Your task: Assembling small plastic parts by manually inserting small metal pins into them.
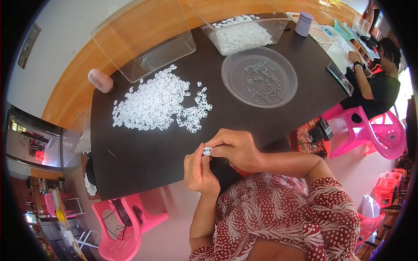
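Just past the near edge of the dark table, both my hands meet on one small white plastic piece (207,151) with dark holes. My left hand (201,176) pinches it from the left between thumb and fingers. From the right, my right hand (238,150) grips the same piece, also thumb against finger. A heap of similar white pieces (150,102) lies ahead on the left, with a looser cluster (194,114) at its right side. Further right, a round transparent tray (230,82) carries many thin grey metal pins or screws (267,93).
Behind stand a transparent bin (130,74) and another one (222,45) filled with white pieces. A pink bottle (101,81), a lilac jar (304,25) and a phone (340,78) are around the table's edges. At right, another person (379,82) sits near pink chairs (352,130).
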The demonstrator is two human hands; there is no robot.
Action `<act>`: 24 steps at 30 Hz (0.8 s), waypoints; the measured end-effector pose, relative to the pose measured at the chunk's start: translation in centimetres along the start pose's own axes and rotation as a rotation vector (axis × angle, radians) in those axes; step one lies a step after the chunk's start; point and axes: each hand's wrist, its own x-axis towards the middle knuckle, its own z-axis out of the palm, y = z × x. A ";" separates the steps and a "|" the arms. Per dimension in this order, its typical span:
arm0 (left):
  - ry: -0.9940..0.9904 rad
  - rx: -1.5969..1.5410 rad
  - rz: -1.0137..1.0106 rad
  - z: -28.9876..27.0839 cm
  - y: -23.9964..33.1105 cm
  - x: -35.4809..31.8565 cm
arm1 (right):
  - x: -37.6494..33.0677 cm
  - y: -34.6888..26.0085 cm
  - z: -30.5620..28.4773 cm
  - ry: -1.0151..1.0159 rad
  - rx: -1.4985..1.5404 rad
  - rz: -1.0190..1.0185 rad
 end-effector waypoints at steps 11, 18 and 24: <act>0.059 -0.012 -0.056 0.4 -0.1 -0.8 | -0.1 -0.2 0.3 -0.001 0.019 0.033; 0.091 0.016 -0.071 0.7 -0.2 -0.9 | 0.0 -0.1 0.3 -0.018 -0.103 -0.040; 0.073 0.023 -0.079 0.6 0.1 -0.8 | -0.1 -0.4 0.2 -0.002 -0.112 -0.032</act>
